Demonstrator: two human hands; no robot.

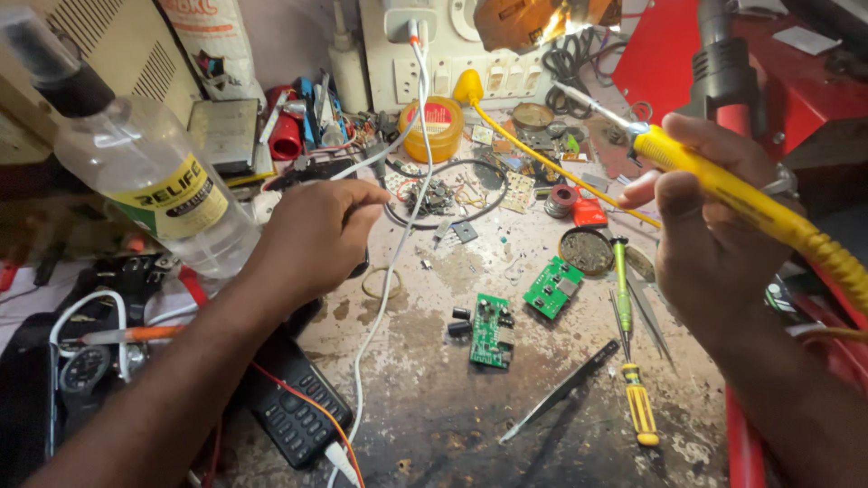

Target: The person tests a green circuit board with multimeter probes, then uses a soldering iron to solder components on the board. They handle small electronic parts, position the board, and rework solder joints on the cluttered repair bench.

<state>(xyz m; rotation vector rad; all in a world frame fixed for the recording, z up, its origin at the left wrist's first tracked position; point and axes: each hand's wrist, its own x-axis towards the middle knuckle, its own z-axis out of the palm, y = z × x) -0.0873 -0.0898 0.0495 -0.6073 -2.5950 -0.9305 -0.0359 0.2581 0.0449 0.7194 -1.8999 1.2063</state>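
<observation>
The right hand (714, 226) grips a yellow soldering iron (723, 185) pen-fashion, fingers wrapped around the handle and tip raised toward the back of the bench – lifted well clear of the boards, likely to keep the hot end off everything. The left hand (312, 235) curls loosely over a white cable (391, 262); whether it pinches anything I cannot tell. Two green circuit boards (493, 330) lie flat mid-bench between the hands, tweezers (561, 390) and a yellow screwdriver (638, 407) just beside them
</observation>
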